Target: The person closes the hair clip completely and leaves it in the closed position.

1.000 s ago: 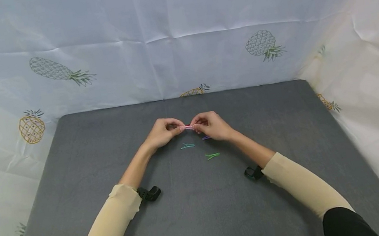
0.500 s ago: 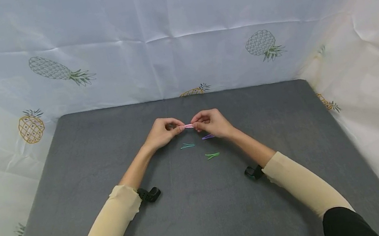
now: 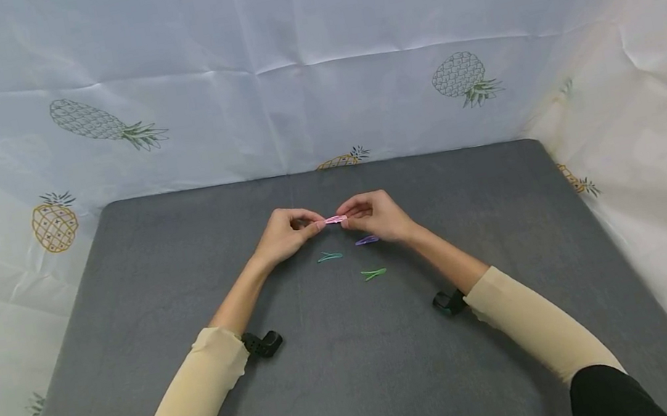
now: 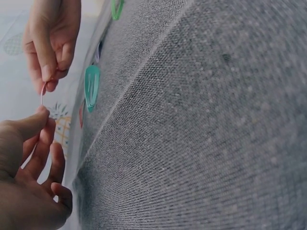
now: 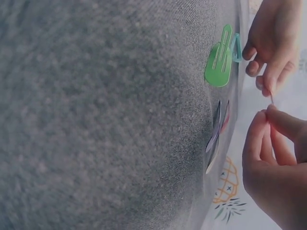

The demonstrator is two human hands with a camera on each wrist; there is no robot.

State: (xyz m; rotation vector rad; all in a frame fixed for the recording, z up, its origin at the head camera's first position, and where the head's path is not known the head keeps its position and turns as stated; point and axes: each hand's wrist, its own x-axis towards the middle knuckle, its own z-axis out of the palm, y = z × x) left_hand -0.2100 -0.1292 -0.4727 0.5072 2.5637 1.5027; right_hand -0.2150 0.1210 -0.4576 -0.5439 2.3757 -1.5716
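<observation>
A pink snap hair clip [image 3: 335, 220] is held above the table between both hands. My left hand [image 3: 288, 234] pinches one end with thumb and index finger. The other end sits between the thumb and fingers of my right hand [image 3: 377, 219]. Edge-on in the left wrist view, the clip looks like a thin curved strip. Below the hands lie a teal hair clip [image 4: 91, 87], a green hair clip [image 5: 219, 62] and a purple hair clip [image 3: 367, 240]. A red hair clip [image 5: 226, 116] shows behind the purple one in the right wrist view.
A grey cloth covers the table [image 3: 361, 372]. Curtains printed with pineapples [image 3: 459, 76] hang behind it and at both sides. Each forearm carries a black wrist mount [image 3: 263, 343].
The right hand has shifted slightly right and up, and more of the pink clip shows between the hands. The red clip glimpsed behind it earlier is hidden in the head view now.
</observation>
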